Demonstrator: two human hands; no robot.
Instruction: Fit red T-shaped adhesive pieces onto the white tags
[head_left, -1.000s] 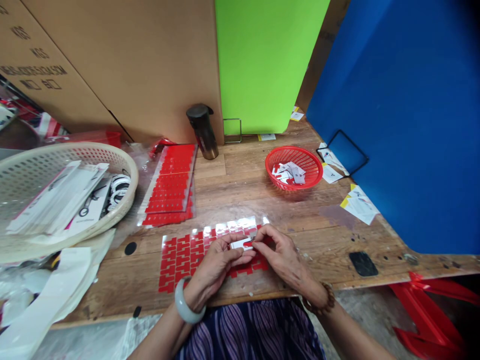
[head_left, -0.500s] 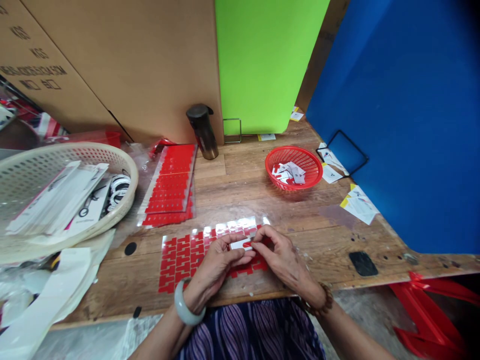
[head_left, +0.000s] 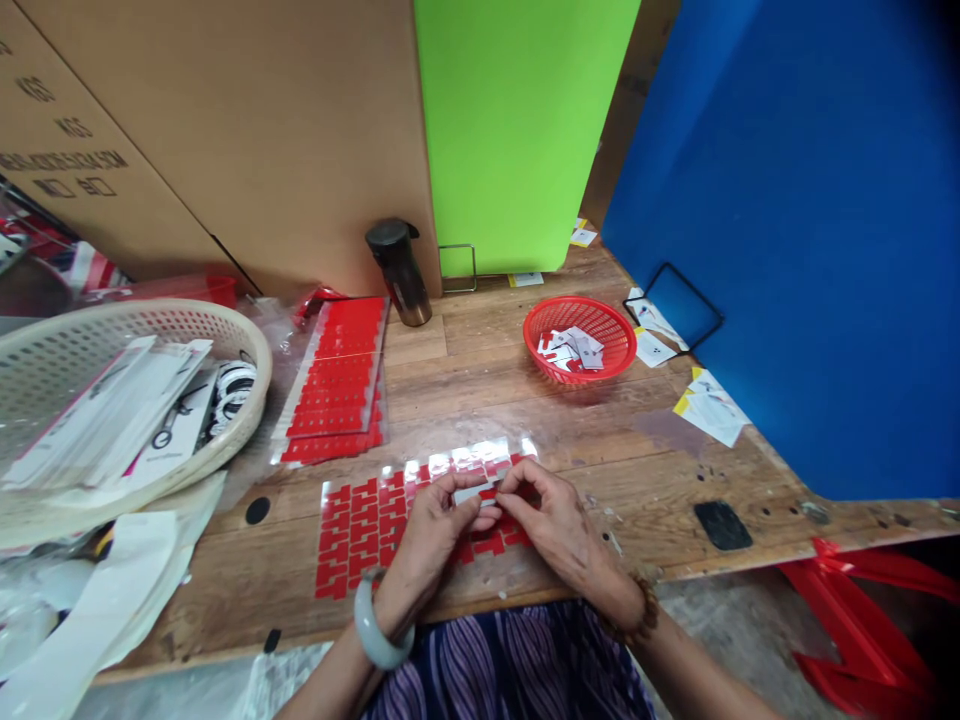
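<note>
My left hand [head_left: 433, 528] is closed on a small white card [head_left: 469, 494], holding it between thumb and fingers. At the card's right end my right hand [head_left: 559, 522] pinches with thumb and forefinger at a small red sticker [head_left: 487, 494], which seems to lie against the card; the fingertips partly hide it. Under both hands a clear sheet of red T-shaped stickers [head_left: 364, 520] lies flat on the wooden table. Farther back, a red plastic basket [head_left: 622, 345] contains several small white cards, some with red pieces on them.
Stacked red sticker sheets [head_left: 337, 370] lie left of centre, before a dark tumbler [head_left: 403, 280]. A big cream basket [head_left: 247, 410] of packets fills the left. Cardboard [head_left: 300, 140], a green panel [head_left: 517, 130] and a blue panel [head_left: 810, 250] stand behind. Printed cards [head_left: 712, 405] lie at right.
The view has shifted slightly. Both hands stay together at the card, and the card appears tilted a little more, with less of its white face showing.
</note>
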